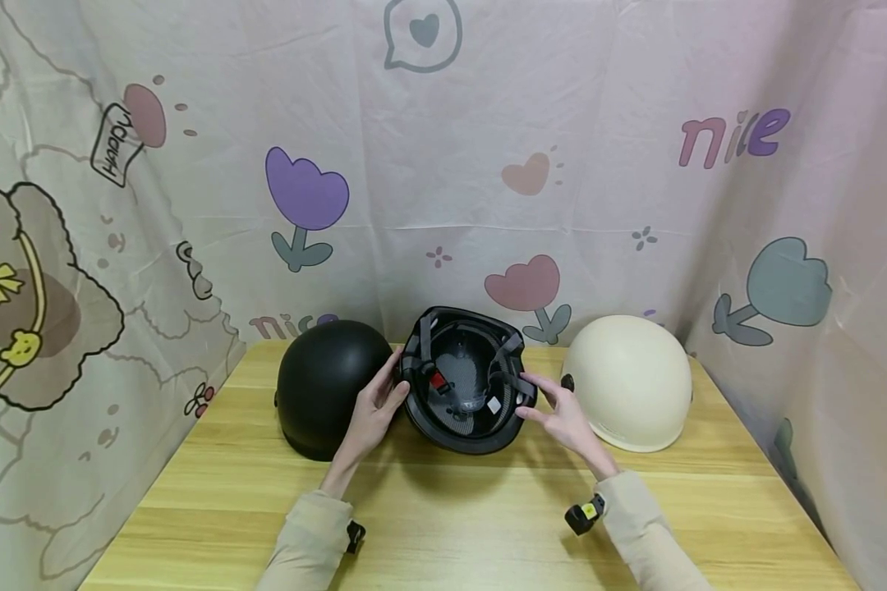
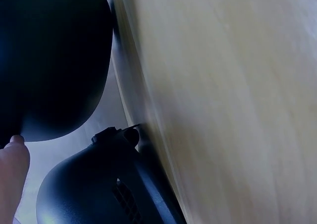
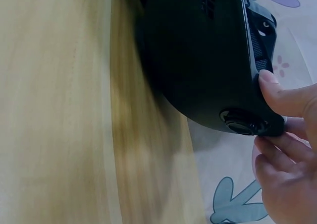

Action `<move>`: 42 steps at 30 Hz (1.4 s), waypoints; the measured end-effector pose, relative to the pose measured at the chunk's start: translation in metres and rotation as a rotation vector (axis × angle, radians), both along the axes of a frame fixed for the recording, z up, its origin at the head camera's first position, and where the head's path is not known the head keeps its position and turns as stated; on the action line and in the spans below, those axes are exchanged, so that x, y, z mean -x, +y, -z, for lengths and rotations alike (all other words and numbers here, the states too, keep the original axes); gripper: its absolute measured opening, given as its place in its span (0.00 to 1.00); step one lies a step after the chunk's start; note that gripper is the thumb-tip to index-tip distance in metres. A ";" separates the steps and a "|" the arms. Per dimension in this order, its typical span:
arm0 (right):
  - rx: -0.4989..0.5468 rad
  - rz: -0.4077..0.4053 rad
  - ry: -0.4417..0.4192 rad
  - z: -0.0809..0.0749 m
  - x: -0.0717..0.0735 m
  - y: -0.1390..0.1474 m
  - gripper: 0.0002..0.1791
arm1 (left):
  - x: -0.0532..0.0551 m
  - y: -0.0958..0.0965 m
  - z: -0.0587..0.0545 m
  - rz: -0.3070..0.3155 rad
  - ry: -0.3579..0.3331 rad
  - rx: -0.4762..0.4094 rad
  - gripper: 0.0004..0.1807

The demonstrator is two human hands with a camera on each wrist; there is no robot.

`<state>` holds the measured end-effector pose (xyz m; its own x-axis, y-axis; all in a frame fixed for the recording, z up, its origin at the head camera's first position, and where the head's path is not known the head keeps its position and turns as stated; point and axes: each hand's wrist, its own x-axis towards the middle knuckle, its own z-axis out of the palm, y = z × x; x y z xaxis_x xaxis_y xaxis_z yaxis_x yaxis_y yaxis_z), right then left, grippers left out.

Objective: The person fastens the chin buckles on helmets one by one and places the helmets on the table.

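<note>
A black helmet is tipped in the middle, its open underside toward me, showing grey straps, a red buckle and a white label inside. My left hand grips its left rim. On the right rim my right hand pinches, thumb on one side and fingers on the other. In the right wrist view, the thumb of the right hand lies near a round knob on the helmet's shell. Only part of the left hand shows in the left wrist view, against the helmet's dark edge.
Another black helmet stands dome up, close beside my left hand. A cream helmet sits dome up to the right of my right hand. All are on a wooden table, with a printed cloth hanging behind it.
</note>
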<state>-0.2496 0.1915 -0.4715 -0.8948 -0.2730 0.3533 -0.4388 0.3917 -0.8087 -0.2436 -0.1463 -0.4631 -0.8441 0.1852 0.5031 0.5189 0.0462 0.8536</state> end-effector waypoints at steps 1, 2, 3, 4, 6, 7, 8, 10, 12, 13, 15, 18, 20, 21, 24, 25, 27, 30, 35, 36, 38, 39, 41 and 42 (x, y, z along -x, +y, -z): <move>0.003 0.001 0.001 0.000 0.000 0.000 0.33 | 0.000 0.000 0.000 0.005 -0.007 -0.008 0.33; 0.006 0.002 0.003 0.000 0.000 -0.001 0.33 | -0.001 0.000 -0.001 0.009 -0.012 -0.015 0.33; 0.009 0.003 0.005 0.000 0.000 -0.001 0.33 | -0.001 0.000 -0.001 0.013 -0.017 -0.022 0.33; 0.011 0.002 0.007 0.001 0.000 -0.002 0.33 | -0.001 0.000 -0.002 0.018 -0.019 -0.028 0.33; 0.014 0.001 0.014 0.001 0.000 -0.002 0.33 | -0.002 0.000 -0.003 0.023 -0.021 -0.034 0.33; 0.015 0.001 0.014 0.002 0.000 -0.002 0.33 | -0.001 0.000 -0.003 0.025 -0.020 -0.035 0.33; 0.012 0.002 0.016 0.002 0.000 -0.002 0.33 | -0.001 0.000 -0.003 0.026 -0.017 -0.037 0.33; 0.008 0.005 0.010 0.002 0.000 -0.003 0.34 | -0.001 0.000 -0.003 0.027 -0.009 -0.037 0.33; 0.001 0.008 0.004 0.003 0.000 -0.003 0.34 | 0.000 0.000 -0.003 0.028 0.001 -0.040 0.33; 0.001 0.008 0.001 0.003 0.000 -0.003 0.34 | -0.001 0.001 -0.004 0.028 0.004 -0.043 0.33; 0.000 0.008 -0.005 0.004 0.000 -0.003 0.34 | -0.002 0.001 -0.004 0.027 0.006 -0.050 0.33; -0.006 0.005 -0.008 0.004 0.000 -0.004 0.34 | -0.003 0.002 -0.005 0.029 0.006 -0.065 0.33; -0.012 0.006 -0.011 0.004 -0.001 -0.004 0.34 | -0.003 0.002 -0.006 0.029 0.005 -0.075 0.33; -0.017 0.006 -0.011 0.004 -0.001 -0.004 0.34 | -0.003 0.002 -0.006 0.031 0.007 -0.078 0.33; -0.016 0.006 -0.015 0.004 -0.001 -0.005 0.34 | -0.003 0.002 -0.006 0.031 0.009 -0.087 0.34; -0.019 0.005 -0.012 0.004 -0.002 -0.005 0.34 | -0.003 0.002 -0.006 0.030 0.010 -0.089 0.34; -0.034 0.002 -0.004 0.005 -0.002 -0.005 0.34 | -0.003 0.002 -0.007 0.029 0.012 -0.091 0.34; -0.045 -0.003 -0.009 0.006 -0.001 -0.005 0.34 | -0.003 0.003 -0.008 0.032 0.017 -0.099 0.34; -0.039 -0.009 -0.033 0.007 -0.001 -0.005 0.34 | -0.005 0.005 -0.011 0.034 0.013 -0.108 0.34; -0.038 -0.009 -0.036 0.007 -0.001 -0.005 0.33 | -0.006 0.005 -0.012 0.032 0.010 -0.108 0.34; -0.031 -0.011 -0.044 0.008 -0.001 -0.005 0.33 | -0.007 0.005 -0.013 0.024 0.003 -0.105 0.33; -0.028 -0.015 -0.046 0.008 -0.001 -0.005 0.33 | -0.007 0.006 -0.013 0.023 0.004 -0.102 0.33; -0.024 -0.019 -0.052 0.008 -0.001 -0.006 0.33 | -0.007 0.006 -0.013 0.021 0.010 -0.094 0.33; -0.023 -0.019 -0.055 0.008 -0.001 -0.006 0.33 | -0.007 0.006 -0.013 0.020 0.014 -0.089 0.33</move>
